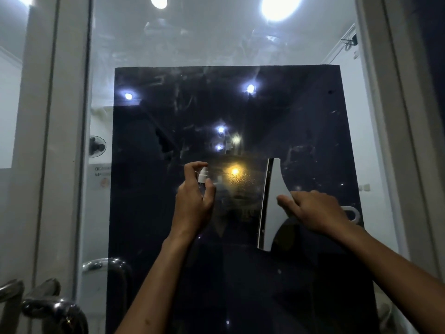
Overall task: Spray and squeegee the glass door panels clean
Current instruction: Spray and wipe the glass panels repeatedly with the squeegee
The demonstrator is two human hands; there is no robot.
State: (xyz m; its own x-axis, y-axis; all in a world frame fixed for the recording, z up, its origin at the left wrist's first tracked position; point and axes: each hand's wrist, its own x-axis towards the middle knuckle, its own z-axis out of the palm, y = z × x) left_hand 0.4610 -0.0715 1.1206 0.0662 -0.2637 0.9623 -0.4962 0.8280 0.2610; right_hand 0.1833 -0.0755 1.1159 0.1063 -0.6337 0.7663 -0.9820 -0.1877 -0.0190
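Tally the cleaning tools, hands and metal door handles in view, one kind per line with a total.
Spray bottles: 1, the spray bottle gripped in the left hand
Squeegees: 1, the squeegee held by the right hand
Hands: 2
Metal door handles: 3, at lower left
Total: 7

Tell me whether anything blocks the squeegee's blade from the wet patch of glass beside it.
Nothing visible does. The white squeegee, held in the right hand, has its black blade edge facing the misted patch on the glass door panel; the left hand with the small spray bottle sits beyond the patch.
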